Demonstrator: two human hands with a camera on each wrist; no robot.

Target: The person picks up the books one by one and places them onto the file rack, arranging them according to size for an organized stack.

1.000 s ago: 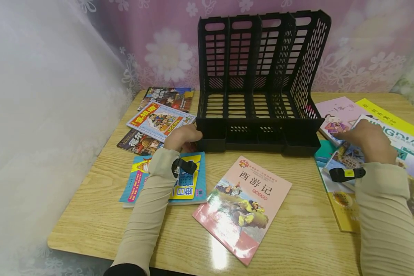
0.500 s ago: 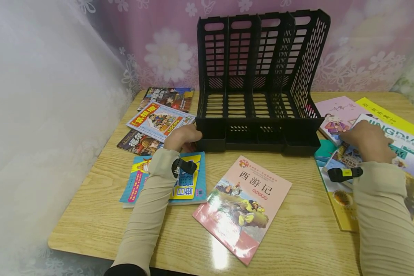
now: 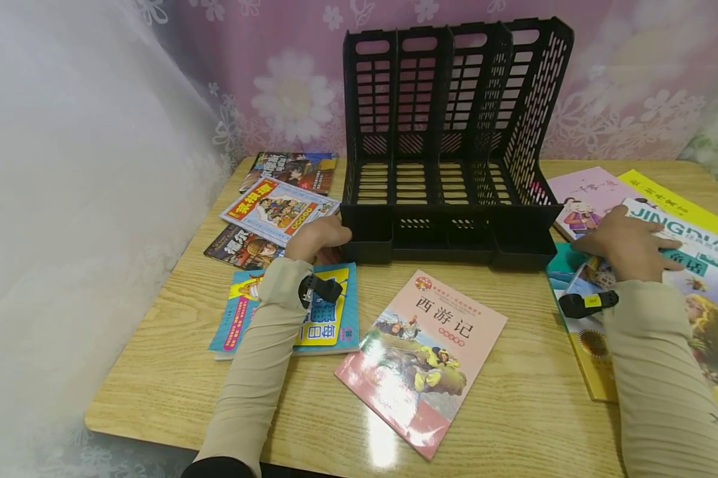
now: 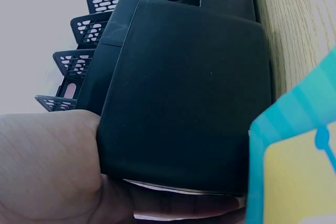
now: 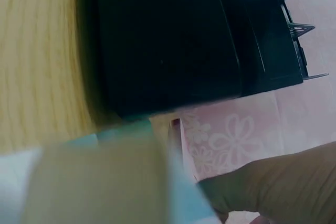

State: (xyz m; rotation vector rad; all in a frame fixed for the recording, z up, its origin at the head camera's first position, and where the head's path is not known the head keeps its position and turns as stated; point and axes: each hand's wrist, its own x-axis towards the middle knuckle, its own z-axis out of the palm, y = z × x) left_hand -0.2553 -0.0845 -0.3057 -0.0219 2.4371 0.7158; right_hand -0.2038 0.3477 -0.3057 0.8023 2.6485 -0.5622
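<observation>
A black file organizer (image 3: 442, 232) with upright slotted dividers stands at the back of the table. My left hand (image 3: 317, 237) grips its front left corner; in the left wrist view the fingers (image 4: 178, 203) lie along its side, the thumb end hidden. My right hand (image 3: 624, 245) lies with spread fingers on the books at the right, over the left part of a white picture book (image 3: 702, 265). A pink book (image 3: 592, 189) and a yellow-and-green book (image 3: 592, 358) are close by. In the right wrist view the thumb (image 5: 236, 192) is beside a blurred book edge.
A pink-covered book (image 3: 421, 358) lies slanted at the table's front middle. On the left are a blue book (image 3: 329, 318), a light-blue comic (image 3: 275, 206) and dark-covered comics (image 3: 293, 169). A yellow book (image 3: 675, 199) lies at the back right. A curtain (image 3: 287, 86) hangs behind.
My right hand has shifted left over the books and its fingers have spread, uncovering more of the white book's title. The left hand and the organizer look unmoved.
</observation>
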